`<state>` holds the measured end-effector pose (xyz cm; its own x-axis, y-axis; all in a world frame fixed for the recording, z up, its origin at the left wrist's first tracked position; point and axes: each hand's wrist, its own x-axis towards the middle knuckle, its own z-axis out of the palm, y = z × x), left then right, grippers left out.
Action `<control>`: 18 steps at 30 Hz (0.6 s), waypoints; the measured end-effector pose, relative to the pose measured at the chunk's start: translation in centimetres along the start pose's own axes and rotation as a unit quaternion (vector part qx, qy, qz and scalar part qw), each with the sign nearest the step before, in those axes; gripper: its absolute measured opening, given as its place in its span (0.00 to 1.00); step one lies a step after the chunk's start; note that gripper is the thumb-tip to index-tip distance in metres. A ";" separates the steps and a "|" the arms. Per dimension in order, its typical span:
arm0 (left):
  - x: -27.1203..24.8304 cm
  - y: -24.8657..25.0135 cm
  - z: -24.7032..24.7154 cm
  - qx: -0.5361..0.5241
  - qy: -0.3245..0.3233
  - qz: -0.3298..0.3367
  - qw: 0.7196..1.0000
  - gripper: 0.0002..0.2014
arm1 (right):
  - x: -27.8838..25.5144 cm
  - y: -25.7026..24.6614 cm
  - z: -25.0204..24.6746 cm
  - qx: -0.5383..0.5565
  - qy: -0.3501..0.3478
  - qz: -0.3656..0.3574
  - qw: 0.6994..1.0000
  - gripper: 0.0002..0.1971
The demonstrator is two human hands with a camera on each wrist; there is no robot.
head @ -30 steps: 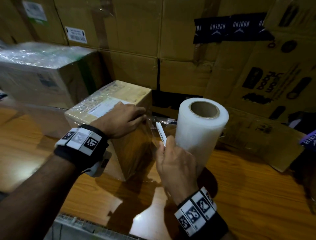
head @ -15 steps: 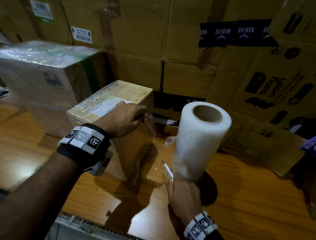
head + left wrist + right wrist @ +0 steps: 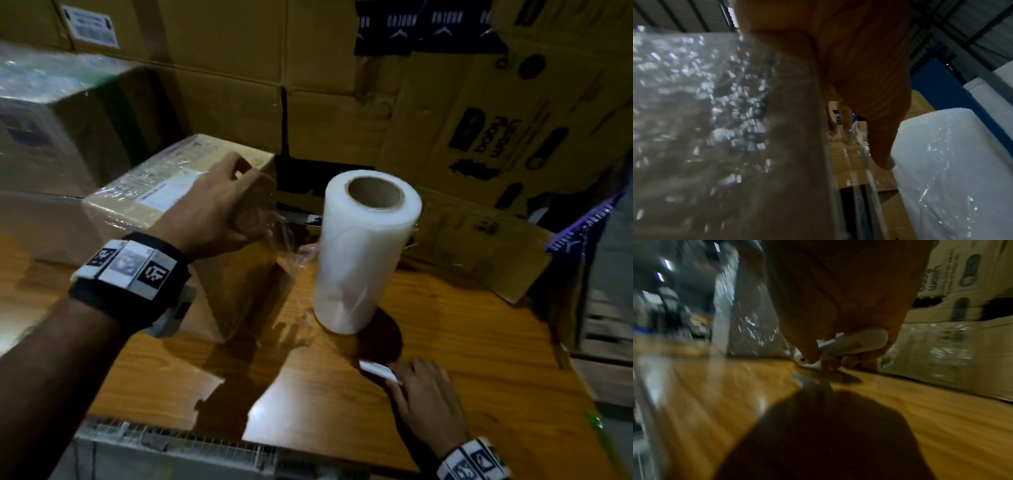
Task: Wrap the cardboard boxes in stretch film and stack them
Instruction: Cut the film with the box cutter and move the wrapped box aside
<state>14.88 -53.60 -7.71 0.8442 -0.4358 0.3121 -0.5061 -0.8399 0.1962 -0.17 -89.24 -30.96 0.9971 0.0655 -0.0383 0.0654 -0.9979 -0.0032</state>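
Observation:
A small cardboard box [image 3: 164,195] with a white label stands on the wooden table [image 3: 462,342], covered in clear stretch film. My left hand [image 3: 236,205] is at its top right edge, fingers curled round the loose film tail [image 3: 284,240] that hangs down the box's side. In the left wrist view the filmed box [image 3: 715,146] fills the left and the roll [image 3: 951,170] the right. The white film roll [image 3: 363,253] stands upright just right of the box. My right hand [image 3: 421,394] is low on the table in front of the roll and grips a white cutter [image 3: 840,345].
A larger film-wrapped box [image 3: 51,120] sits at the back left. Stacked cartons [image 3: 239,85] form a wall behind the table. A flattened printed carton [image 3: 479,246] leans at the right. The table's front edge [image 3: 171,435] runs just below my arms.
My right hand drew the cutter down through the film between box and roll, then dropped to the table near the front. The film tail now hangs loose from my left hand.

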 end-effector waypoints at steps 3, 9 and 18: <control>-0.4 0.3 -0.3 0.073 0.050 -0.048 0.995 0.43 | -0.4 1.1 -0.2 -0.003 -0.062 0.019 0.998 0.18; -2.5 -0.4 -0.2 0.136 -0.018 -0.171 0.976 0.64 | 2.4 0.3 -12.0 0.141 0.218 -0.037 0.965 0.31; -2.8 0.0 -0.2 0.188 -0.052 -0.157 0.968 0.58 | 13.3 -5.3 -25.3 -0.112 0.078 -0.172 0.976 0.43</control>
<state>12.48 -52.32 -8.35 0.9694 -0.1528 0.1920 -0.1373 -0.9863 -0.0916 13.72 -83.08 -6.12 0.9071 0.4136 0.0785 0.3872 -0.8929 0.2298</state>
